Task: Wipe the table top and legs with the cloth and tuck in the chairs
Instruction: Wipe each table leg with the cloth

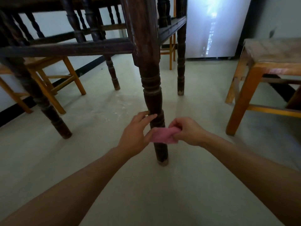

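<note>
We're down low, looking under the dark wood table (pixel 65 48), w/ the nearest turned leg (pixel 150 70) dead centre and standing upright on the pale floor (pixel 146 193).

The pink cloth (pixel 164 135) sits against the lower part of that leg, a bit above the foot, covering the front of it. Our right hand (pixel 187 131) has the cloth's right end bunched up, fingers curled in and pinching it tight. Our left hand (pixel 136 132) is on the other side, fingers (pixel 150 116) mostly straight and resting on the leg just above the cloth. The thumb is right at the cloth's left edge, but tbh we can't tell if it's actually gripping it or only touching. So the two hands are close together, one each side of the leg, w/ the cloth stretched between them.

Rest of the table: 3 more turned legs are in view, one front left (pixel 48 111) and two further back. A low rail w/ little spindles runs under the top. It's all a bit blurry up there.

Around it: a light wood chair (pixel 53 75) is at the left, partly under the table. Another light one (pixel 171 51) is at the far side behind the legs. A chunky light wood stool (pixel 254 70) stands well apart at the right. A pale glossy panel (pixel 215 26) is against the back wall, prob a fridge, not sure.
</note>
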`<state>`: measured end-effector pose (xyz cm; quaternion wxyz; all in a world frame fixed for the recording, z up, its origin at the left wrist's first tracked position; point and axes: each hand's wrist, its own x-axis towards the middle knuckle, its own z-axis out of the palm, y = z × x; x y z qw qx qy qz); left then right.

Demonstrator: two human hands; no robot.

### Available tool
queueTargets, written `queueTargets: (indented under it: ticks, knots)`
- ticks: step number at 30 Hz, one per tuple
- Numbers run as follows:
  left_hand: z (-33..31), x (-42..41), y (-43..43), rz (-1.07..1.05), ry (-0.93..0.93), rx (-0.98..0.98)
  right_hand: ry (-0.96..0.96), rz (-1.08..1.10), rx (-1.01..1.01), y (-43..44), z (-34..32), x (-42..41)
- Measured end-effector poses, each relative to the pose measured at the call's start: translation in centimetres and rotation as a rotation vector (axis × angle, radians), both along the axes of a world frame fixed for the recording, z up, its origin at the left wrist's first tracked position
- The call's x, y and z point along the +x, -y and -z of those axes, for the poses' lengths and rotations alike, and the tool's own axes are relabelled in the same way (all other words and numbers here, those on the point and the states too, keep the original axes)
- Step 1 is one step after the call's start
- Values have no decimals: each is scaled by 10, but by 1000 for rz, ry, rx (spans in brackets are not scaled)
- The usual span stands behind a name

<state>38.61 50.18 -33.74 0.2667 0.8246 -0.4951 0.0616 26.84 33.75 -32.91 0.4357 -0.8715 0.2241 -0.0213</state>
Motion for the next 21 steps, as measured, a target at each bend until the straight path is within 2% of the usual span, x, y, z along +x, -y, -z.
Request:
queueTargets:
  ticks: [2, 6, 9, 12, 15, 17, 19, 21]
  knots:
    - [-17, -6, -3, 40, -87, -14, 86, -5, -31, -4, -18, 2]
    - [-48, -13, -1, 48, -342, -116, 318, 90, 31, -9, -59, 7]
    - [-71, -6, 5, 1, -373, -244, 375, 89, 17, -11, -85, 12]
    - [-95, 10, 11, -225, -370, -394, 432, 138, -58, -10, -106, 19]
    - [-117, 33, 15, -563, -370, -664, 464, 253, -59, -2, -120, 23]
    - [-125, 41, 21, -673, -351, -835, 457, 319, -21, 6, -120, 25]
    - [-121, 35, 29, -532, -261, -859, 443, 357, 45, 12, -116, 27]
    - [-102, 12, 33, -160, -79, -570, 419, 361, 100, 17, -111, 26]
